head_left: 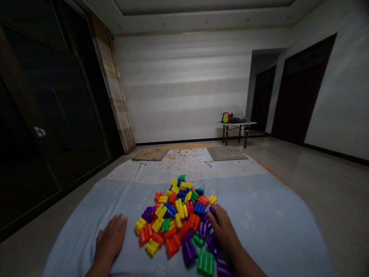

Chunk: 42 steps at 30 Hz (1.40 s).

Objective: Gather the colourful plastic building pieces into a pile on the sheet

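Resting the open left hand (111, 236) palm down on pale blue floral fabric (259, 215), near piled multicoloured ribbed plastic blocks (179, 209); extending the open right hand (225, 229) palm down along their purple right edge.

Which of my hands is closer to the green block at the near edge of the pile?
Your right hand. It's just beyond the green block and slightly right of it, while your left hand is farther off to its left, on the blue sheet.
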Available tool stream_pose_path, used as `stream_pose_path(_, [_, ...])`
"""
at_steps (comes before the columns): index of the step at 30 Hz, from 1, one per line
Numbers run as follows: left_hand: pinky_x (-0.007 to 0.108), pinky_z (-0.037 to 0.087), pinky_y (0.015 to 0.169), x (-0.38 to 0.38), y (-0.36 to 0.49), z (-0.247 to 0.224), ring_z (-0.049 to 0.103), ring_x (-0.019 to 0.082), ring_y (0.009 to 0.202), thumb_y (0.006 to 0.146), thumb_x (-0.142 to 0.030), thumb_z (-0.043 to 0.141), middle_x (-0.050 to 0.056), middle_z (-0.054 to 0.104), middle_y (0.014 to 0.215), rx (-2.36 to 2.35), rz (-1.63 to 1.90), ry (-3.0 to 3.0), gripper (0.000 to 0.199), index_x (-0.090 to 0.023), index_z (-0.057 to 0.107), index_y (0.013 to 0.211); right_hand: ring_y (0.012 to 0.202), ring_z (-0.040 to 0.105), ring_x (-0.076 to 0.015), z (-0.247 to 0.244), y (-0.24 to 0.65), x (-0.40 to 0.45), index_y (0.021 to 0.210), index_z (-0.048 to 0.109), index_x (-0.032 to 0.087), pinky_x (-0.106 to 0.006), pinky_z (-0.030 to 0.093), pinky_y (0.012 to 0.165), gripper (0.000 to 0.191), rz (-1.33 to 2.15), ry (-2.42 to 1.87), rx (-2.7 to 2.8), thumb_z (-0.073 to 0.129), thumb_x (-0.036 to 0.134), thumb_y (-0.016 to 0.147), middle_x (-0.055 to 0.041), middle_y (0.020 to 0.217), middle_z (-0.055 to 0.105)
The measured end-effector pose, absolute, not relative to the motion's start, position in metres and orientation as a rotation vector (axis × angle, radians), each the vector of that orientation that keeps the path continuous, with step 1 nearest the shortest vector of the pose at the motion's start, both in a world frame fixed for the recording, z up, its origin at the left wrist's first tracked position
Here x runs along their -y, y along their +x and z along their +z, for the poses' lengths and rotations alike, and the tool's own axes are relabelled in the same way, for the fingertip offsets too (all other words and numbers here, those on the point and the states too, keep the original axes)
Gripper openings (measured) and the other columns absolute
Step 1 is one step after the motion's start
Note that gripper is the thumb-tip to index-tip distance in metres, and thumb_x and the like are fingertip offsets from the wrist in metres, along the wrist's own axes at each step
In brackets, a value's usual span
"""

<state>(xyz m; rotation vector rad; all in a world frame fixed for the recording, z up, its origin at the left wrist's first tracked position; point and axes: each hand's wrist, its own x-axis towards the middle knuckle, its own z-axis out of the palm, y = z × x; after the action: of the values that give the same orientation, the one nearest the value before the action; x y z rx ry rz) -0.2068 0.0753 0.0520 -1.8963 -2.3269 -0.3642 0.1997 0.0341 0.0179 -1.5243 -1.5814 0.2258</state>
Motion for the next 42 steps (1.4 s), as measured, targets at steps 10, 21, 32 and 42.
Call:
stream_pose_path(10, [0.046, 0.031, 0.097, -0.058, -0.251, 0.053, 0.042, 0.027, 0.122, 0.081, -0.036, 0.028, 0.015, 0.050, 0.130, 2.523, -0.332, -1.580, 0.052, -0.013, 0.052, 0.121, 0.124, 0.039, -0.0292, -0.003, 0.216, -0.029, 0.122, 0.054, 0.013, -0.047, 0.033, 0.102, 0.059, 0.096, -1.660, 1.613, 0.034, 0.056, 0.087, -0.0140, 0.127, 0.052])
stream_pose_path(21, [0.049, 0.024, 0.103, -0.059, -0.258, 0.044, 0.028, 0.029, 0.131, 0.079, -0.050, 0.027, 0.015, 0.037, 0.140, 2.672, -0.342, -1.481, 0.065, -0.013, 0.042, 0.131, 0.120, 0.044, -0.0271, 0.002, 0.219, -0.025, 0.118, 0.055, 0.014, -0.044, 0.033, 0.102, 0.069, 0.150, -1.646, 1.507, 0.025, 0.066, 0.085, -0.0146, 0.122, 0.056])
stream_pose_path(32, [0.038, 0.031, 0.100, -0.101, -0.143, 0.064, 0.043, 0.023, 0.121, 0.086, -0.032, 0.023, 0.014, 0.053, 0.127, 2.232, -0.647, -1.860, 0.050, -0.010, 0.052, 0.119, 0.118, 0.046, -0.0242, 0.025, 0.211, -0.032, 0.121, 0.053, 0.011, -0.038, 0.035, 0.101, 0.060, 0.242, -1.592, 1.495, 0.035, 0.056, 0.085, -0.0150, 0.125, 0.053])
stream_pose_path(42, [0.034, 0.036, 0.095, -0.098, -0.143, 0.035, 0.051, 0.021, 0.114, 0.084, -0.018, 0.022, 0.012, 0.055, 0.126, 2.041, -0.494, -2.090, 0.047, -0.012, 0.053, 0.118, 0.113, 0.051, -0.0284, 0.054, 0.211, -0.100, 0.115, 0.059, 0.008, -0.042, 0.038, 0.094, 0.058, 0.318, -1.772, 1.524, 0.039, 0.053, 0.083, -0.0188, 0.119, 0.058])
